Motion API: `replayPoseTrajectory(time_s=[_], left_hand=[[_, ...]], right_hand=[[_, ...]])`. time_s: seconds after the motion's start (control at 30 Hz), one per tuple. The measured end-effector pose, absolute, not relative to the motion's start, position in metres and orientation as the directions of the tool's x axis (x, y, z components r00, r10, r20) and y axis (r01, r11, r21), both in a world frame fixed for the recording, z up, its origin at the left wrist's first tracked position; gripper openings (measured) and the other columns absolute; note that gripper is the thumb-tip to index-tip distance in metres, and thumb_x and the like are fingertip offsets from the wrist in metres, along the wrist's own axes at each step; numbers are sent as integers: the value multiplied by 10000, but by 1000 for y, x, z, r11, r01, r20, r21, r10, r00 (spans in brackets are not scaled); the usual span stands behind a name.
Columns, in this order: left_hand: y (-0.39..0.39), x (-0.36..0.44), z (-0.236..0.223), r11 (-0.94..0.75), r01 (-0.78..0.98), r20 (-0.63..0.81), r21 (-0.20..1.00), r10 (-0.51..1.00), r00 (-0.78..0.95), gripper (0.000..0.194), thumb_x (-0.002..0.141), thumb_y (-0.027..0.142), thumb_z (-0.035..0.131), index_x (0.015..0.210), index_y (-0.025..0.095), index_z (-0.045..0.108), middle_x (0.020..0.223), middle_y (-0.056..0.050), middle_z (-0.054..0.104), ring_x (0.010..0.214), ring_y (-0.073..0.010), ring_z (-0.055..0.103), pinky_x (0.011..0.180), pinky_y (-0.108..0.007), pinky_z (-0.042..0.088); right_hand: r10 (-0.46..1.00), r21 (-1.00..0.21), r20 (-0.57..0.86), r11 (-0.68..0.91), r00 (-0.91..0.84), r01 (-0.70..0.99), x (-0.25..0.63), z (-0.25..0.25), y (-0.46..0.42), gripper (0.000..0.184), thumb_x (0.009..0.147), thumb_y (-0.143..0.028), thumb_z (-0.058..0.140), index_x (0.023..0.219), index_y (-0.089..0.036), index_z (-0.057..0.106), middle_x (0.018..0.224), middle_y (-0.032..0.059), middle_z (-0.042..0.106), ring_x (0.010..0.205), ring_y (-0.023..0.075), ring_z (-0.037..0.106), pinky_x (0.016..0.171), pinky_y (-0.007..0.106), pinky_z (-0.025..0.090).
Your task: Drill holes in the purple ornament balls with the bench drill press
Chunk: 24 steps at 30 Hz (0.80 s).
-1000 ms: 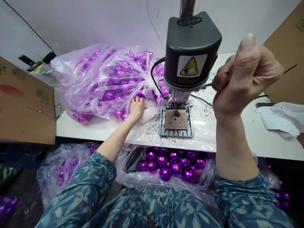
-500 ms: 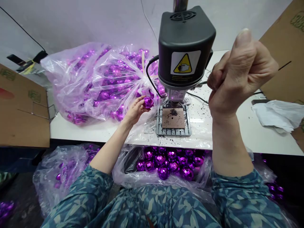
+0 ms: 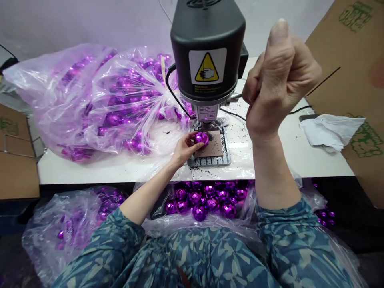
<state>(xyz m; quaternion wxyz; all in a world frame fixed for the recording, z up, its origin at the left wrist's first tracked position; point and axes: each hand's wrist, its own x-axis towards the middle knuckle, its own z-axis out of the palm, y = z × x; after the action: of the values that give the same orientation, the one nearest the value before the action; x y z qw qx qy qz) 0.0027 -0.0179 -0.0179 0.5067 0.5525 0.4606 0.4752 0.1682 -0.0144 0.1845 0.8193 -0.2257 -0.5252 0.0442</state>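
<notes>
Your left hand [image 3: 183, 151] pinches a purple faceted ball [image 3: 201, 138] between the thumb and fingers. The ball sits at your fingertips, over the rear left part of the brown board [image 3: 214, 149]; whether it touches the board, you cannot tell from this view. Beneath the board is a slotted metal base [image 3: 210, 161] scattered with dark shavings. Just behind and above your left hand hangs the black machine head [image 3: 208, 36], with its yellow warning label [image 3: 207, 67] facing you.

Your right hand [image 3: 279, 80] is raised beside the machine head, fingers curled into a fist; what it may enclose is hidden. A crumpled white cloth [image 3: 328, 132] lies on the table [image 3: 90, 172] to the right of that hand. Left of your left hand spreads a large clear bag [image 3: 90, 100] full of purple balls, and nearer your body, below the table edge, more loose balls [image 3: 199, 212] sit in open plastic.
</notes>
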Motion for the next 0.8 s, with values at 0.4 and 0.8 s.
replayPoseTrajectory(time_s=[0.4, 0.8], left_hand=[[-22, 3, -18, -143, 165, 126, 976, 986, 109, 598, 698, 363, 890, 1230, 188, 681, 975, -57, 739, 687, -125, 616, 621, -262, 526], [-25, 21, -20, -300, 295, 285, 907, 954, 92, 505, 744, 316, 854, 1192, 194, 655, 1115, -88, 707, 958, -207, 677, 858, -359, 567]], right_hand=[[336, -460, 855, 843, 395, 280, 171, 187, -5, 553, 830, -641, 434, 539, -216, 231, 419, -56, 287, 380, 50, 257, 495, 297, 286], [323, -437, 863, 863, 388, 255, 173, 191, 6, 533, 820, -622, 442, 592, -213, 187, 421, -61, 259, 369, 39, 219, 499, 281, 290]])
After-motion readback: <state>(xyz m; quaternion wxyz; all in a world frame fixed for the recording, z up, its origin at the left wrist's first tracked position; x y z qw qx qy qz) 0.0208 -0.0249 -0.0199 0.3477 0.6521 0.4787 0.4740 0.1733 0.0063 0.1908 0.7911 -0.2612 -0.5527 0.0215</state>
